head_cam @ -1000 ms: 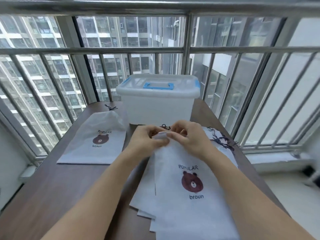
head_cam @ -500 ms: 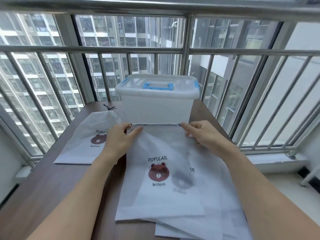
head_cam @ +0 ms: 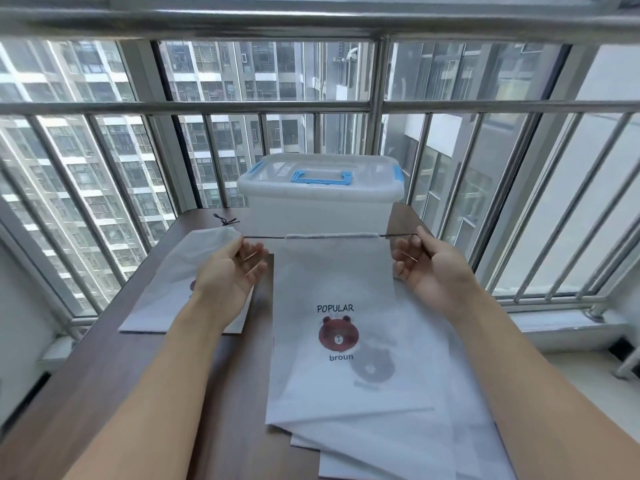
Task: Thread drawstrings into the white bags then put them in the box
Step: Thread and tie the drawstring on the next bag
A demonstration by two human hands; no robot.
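Note:
A white bag (head_cam: 332, 282) printed with a brown bear hangs lifted in front of me, its bottom resting on a stack of further white bags (head_cam: 398, 445). A dark drawstring (head_cam: 265, 237) runs through the bag's top hem and sticks out taut on both sides. My left hand (head_cam: 230, 271) pinches the left end of the string, and my right hand (head_cam: 429, 268) pinches the right end. Behind the bag stands the translucent box (head_cam: 322, 199) with a blue handle, its lid on.
Another white bag (head_cam: 173, 282) with a tied drawstring lies on the brown table (head_cam: 104, 375) at the left, partly under my left hand. Metal railing bars and windows close off the far side and both flanks of the table.
My hands have moved apart from the bag's top corners and pulled the drawstring out taut on both sides. The bag's top has gathered narrower and the bag hangs further right.

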